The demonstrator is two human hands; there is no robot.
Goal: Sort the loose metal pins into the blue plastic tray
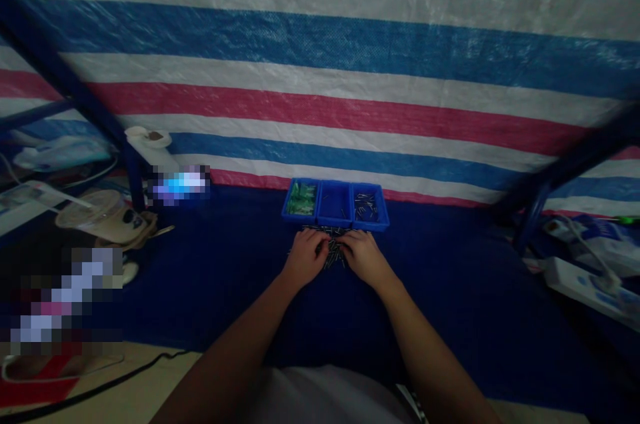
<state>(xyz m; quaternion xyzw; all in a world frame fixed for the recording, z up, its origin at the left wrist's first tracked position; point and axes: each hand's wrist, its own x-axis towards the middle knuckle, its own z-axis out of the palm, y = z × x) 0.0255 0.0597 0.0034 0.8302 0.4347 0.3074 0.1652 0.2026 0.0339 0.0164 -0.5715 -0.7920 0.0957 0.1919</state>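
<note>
A loose pile of thin dark metal pins or screws point(332, 256) lies on the blue tabletop, just in front of the blue trays. My left hand point(306, 256) rests at the pile's left side, fingers curled in and the thumb near the index finger. From the right side my right hand point(364, 255) reaches into the same pile, its fingers bent and thumb drawn in. Whatever sits between the fingertips of either hand is too small to make out. Behind the hands is a blue three-part tray point(334, 224). Green pieces point(302, 197) fill its left compartment, and several metal pins point(366, 205) its right one.
A lidded drink cup point(103, 217) stands at the left beside a blue frame post point(133, 171). A white rolled object point(153, 144) is behind it. On the right lies a white power strip point(585, 287) with a cable. Striped sheeting point(350, 77) hangs behind the table.
</note>
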